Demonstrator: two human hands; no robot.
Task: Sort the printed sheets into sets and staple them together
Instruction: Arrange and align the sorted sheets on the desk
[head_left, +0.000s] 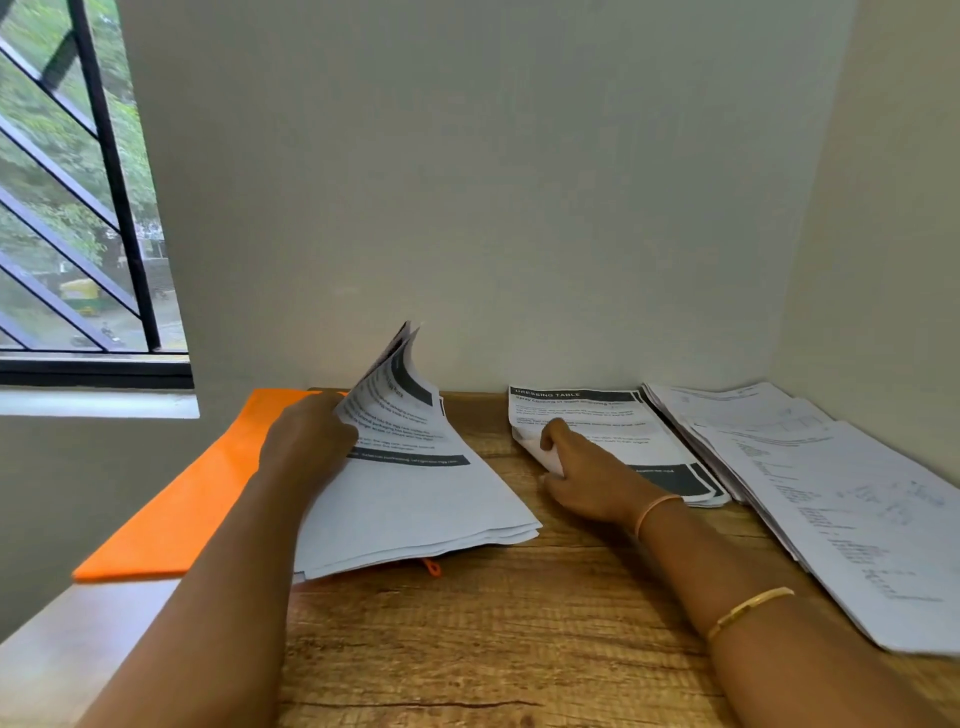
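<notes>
Printed sheets are sorted at a wooden desk (493, 649) set into a wall corner. An orange folder (171, 519) lies along the desk's left edge, with a stack (415, 519) resting partly on it. The left hand (306, 441) holds the stack's top sheets lifted, its fingers (340, 434) curled against them. The right hand (587, 473) pinches the near corner of the middle pile (623, 431), headed "DRESSING TABLE". A third pile (831, 493) runs along the right wall. Bare wood separates stack and middle pile and fills the near desk.
</notes>
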